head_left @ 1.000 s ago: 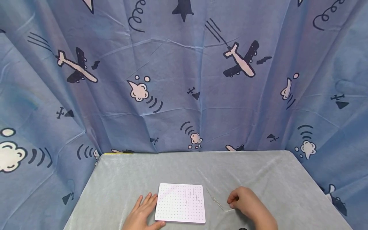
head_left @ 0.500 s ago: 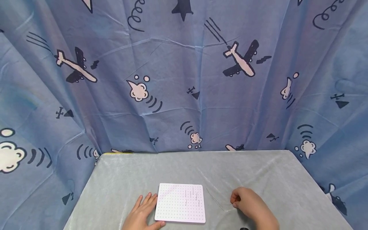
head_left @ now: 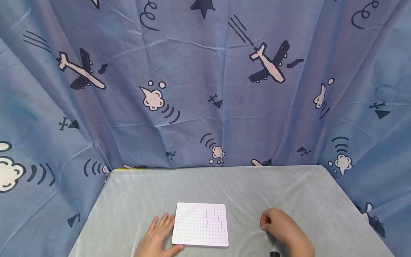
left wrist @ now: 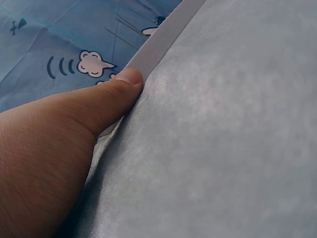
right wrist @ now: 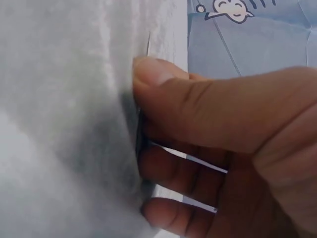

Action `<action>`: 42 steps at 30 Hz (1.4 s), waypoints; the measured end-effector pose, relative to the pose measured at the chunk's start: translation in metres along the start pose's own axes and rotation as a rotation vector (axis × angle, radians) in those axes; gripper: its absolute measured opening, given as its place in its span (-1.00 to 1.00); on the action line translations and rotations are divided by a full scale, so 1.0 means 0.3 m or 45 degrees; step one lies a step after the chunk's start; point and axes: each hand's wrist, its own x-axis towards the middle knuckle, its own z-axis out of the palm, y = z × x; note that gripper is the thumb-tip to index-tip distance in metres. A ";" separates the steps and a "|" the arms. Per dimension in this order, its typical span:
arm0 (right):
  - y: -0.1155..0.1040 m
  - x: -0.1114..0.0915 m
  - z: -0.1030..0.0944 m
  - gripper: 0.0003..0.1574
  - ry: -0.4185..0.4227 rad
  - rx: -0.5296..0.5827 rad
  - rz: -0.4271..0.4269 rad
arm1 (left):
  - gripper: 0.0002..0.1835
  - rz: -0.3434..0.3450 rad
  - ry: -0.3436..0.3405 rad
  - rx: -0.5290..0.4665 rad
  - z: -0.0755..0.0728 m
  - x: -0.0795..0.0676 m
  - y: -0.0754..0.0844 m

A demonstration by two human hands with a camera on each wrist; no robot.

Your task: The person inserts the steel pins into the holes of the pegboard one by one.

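Observation:
A white board [head_left: 189,228] with a grid of small holes lies on the grey cloth, and several thin metal pins [head_left: 218,217] stand in its right part. My left hand [head_left: 157,237] rests against the board's left side, fingers spread. In the left wrist view its thumb [left wrist: 124,82] lies on the board's edge [left wrist: 163,37]. Right of the board my right hand [head_left: 278,225] pinches a thin pin [right wrist: 148,43] between thumb and index finger, close over the cloth. Its other fingers are curled, and most of the pin is hidden.
More thin pins [head_left: 238,219] lie on the grey cloth [head_left: 192,185] between the board and my right hand. A small black object [head_left: 274,254] shows at the bottom edge, by the right forearm. Behind the table hangs a blue patterned curtain [head_left: 192,142].
My right hand has shifted slightly to the right, away from the loose pins, and a thin pin now shows at its fingertips. The left hand stays on the board; the head view tilts down slightly.

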 end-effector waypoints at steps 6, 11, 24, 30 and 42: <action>0.008 0.006 -0.009 -0.74 0.057 0.041 -0.091 | 0.08 0.026 0.053 0.032 0.009 -0.010 0.000; -0.004 0.004 -0.022 -0.84 0.128 0.110 -0.182 | 0.09 0.021 0.042 0.015 0.006 -0.008 -0.003; -0.097 0.015 0.013 -0.87 0.249 0.310 -0.328 | 0.12 -0.038 0.008 0.000 -0.002 -0.005 0.004; -0.147 0.033 0.071 -0.82 0.315 0.425 -0.403 | 0.12 -0.038 0.015 0.020 -0.003 -0.004 0.006; -0.238 0.066 0.191 -0.73 0.337 0.452 -0.474 | 0.11 -0.046 0.029 0.038 -0.004 -0.007 0.010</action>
